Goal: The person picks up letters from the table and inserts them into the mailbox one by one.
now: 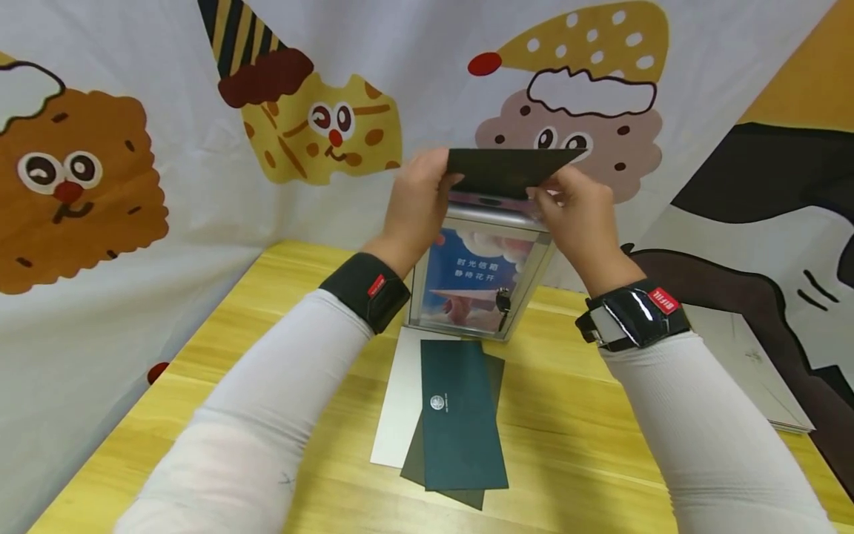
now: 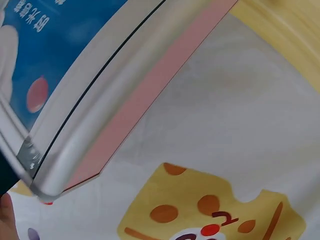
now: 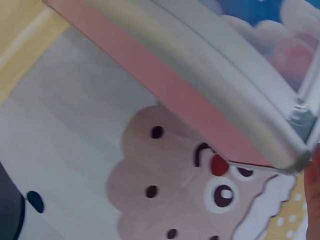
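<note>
Both hands hold a dark envelope (image 1: pixel 507 169) at the top of an upright metal letter box (image 1: pixel 542 276). Its left end is gripped by my left hand (image 1: pixel 415 204), thumb in front. My right hand (image 1: pixel 582 219) pinches the lower right part between thumb and fingers. The envelope's lower edge lies just above a dark slot (image 1: pixel 490 201) in the box's top; whether it enters the slot I cannot tell. Keys (image 1: pixel 502 302) hang from the lock on the box's front. In the wrist views only slivers of the left hand (image 2: pixel 7 217) and right hand (image 3: pixel 313 200) show, beside the box corners.
On the yellow wood-grain table (image 1: pixel 567 415), a green envelope (image 1: pixel 463 430) overlaps a dark grey-green one (image 1: pixel 467 500) and a white one (image 1: pixel 397 415) before the box. A flat white stack (image 1: pixel 747 363) lies at the right. Behind hangs a cartoon-printed cloth (image 1: pixel 427 59).
</note>
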`<state>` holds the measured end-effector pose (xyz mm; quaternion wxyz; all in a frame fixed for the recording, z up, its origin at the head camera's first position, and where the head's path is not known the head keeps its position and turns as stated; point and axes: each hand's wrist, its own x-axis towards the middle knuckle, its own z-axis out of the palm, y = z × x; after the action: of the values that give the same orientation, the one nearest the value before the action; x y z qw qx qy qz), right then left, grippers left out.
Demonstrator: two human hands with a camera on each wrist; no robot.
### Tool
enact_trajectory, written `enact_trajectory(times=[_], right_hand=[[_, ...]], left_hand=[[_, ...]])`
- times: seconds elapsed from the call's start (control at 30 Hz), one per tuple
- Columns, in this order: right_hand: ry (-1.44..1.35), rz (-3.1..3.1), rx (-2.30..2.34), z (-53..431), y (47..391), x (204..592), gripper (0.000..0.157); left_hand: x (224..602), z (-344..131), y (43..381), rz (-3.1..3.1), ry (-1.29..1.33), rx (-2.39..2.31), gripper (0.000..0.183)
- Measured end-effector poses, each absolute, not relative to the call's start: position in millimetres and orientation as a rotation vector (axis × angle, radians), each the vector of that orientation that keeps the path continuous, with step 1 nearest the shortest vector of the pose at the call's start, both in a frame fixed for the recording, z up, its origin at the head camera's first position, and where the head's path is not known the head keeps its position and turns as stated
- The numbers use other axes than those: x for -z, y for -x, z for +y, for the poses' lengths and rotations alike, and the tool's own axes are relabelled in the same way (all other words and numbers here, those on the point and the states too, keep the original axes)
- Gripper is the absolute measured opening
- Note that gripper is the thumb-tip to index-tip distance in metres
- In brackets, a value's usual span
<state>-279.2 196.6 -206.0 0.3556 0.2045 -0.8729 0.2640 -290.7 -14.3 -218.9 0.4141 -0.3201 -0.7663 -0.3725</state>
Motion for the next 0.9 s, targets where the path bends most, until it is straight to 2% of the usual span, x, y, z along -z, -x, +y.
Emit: enact_trajectory(times=[0.23,0.5,0.9], right_hand=[[-0.587,-2.092,-0.651,190.3,266.3,195.8,0.016],[-0.557,-2.122,-0.665,191.5,270.9,200.3,0.019],[-0.437,-2.295,-0.735,196.2,286.4,212.9,0.013]], left_hand=[[226.3,-12.2,299.2,-2.034,0.746,1.104,0.018],[216.8,-10.6,293.4,-2.165,0.606,1.057,0.019],[209.6,-12.3,285.7,-1.987,0.708,0.91,0.021]])
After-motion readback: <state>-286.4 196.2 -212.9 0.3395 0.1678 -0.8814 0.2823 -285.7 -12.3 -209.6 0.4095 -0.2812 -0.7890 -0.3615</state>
